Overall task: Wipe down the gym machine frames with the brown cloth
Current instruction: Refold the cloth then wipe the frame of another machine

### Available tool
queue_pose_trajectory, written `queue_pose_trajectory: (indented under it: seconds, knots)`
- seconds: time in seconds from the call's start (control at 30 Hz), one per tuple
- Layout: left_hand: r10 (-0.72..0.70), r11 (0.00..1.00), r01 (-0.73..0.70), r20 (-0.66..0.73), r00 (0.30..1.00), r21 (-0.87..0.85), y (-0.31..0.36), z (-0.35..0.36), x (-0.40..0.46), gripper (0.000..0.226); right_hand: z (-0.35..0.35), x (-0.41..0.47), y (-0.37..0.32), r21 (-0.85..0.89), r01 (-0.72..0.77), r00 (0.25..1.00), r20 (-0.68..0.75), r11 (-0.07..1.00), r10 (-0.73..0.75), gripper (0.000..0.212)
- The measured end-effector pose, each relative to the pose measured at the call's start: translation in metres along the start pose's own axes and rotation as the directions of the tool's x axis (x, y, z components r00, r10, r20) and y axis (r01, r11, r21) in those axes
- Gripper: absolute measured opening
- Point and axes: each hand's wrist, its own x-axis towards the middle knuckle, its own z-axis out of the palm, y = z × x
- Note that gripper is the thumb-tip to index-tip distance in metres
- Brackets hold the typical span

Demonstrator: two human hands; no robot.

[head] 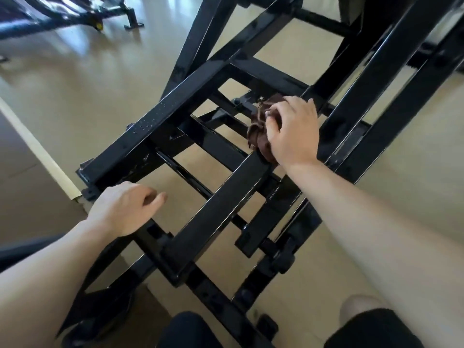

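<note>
The right hand [292,129] bunches the brown cloth [259,131] against the black frame bar [221,204] — whose long axis slants back toward the idle, loosely curled left hand [125,209].

The right hand [292,130] hides most of the brown cloth [259,136].

Cloth [259,133] on frame bar [216,209], under right hand [292,131].

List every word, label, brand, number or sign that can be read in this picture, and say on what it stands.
No text can be read.
Small pale marks on the black frame, below the right hand holding the brown cloth: too small and blurred to read.
A yellow spot on the other machine, far left: no letters can be made out.
</note>
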Motion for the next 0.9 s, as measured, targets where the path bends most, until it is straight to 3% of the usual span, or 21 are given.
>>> queue_pose_trajectory:
  seconds: [0.1,0.3,0.47,0.53,0.6,0.73,0.8,0.9]
  knots:
    - [-0.004,1.0,0.004,0.01,1.0,-0.024,0.0,-0.001,0.001,0.059,0.001,-0.022,-0.03,-0.015,-0.064,0.998,-0.019,0.998,0.064,0.027]
    - [0.008,0.997,-0.005,0.04,0.999,-0.075,-0.006,0.001,0.004,0.058,0.014,-0.14,-0.095,0.207,0.122,0.989,0.052,0.971,-0.136,0.019]
    - [0.041,0.996,-0.044,-0.044,0.998,-0.071,-0.01,0.005,0.003,0.056,0.006,-0.105,-0.063,0.2,0.332,0.92,0.147,0.922,-0.363,0.024]
    - [0.062,0.996,-0.065,-0.049,0.997,-0.055,-0.011,0.006,0.002,0.055,0.001,-0.076,-0.039,0.148,0.262,0.953,0.114,0.954,-0.28,0.02]
    - [0.077,0.995,-0.08,-0.061,0.995,-0.052,-0.011,0.007,0.003,0.054,-0.002,-0.038,-0.014,0.068,0.073,0.997,0.034,0.995,-0.076,0.02]
    - [0.06,0.997,-0.061,-0.022,0.998,-0.042,-0.009,0.008,0.006,0.054,0.002,0.01,-0.008,-0.066,-0.295,0.955,-0.062,0.953,0.291,0.03]
    - [0.033,0.998,-0.031,0.023,0.999,-0.062,-0.007,0.004,0.005,0.054,0.009,-0.002,-0.025,-0.096,-0.349,0.934,-0.108,0.932,0.339,0.032]
    - [0.01,0.983,-0.006,0.02,1.0,-0.182,0.015,-0.003,0.002,0.05,0.008,-0.032,-0.03,-0.077,-0.245,0.968,-0.066,0.966,0.241,0.033]
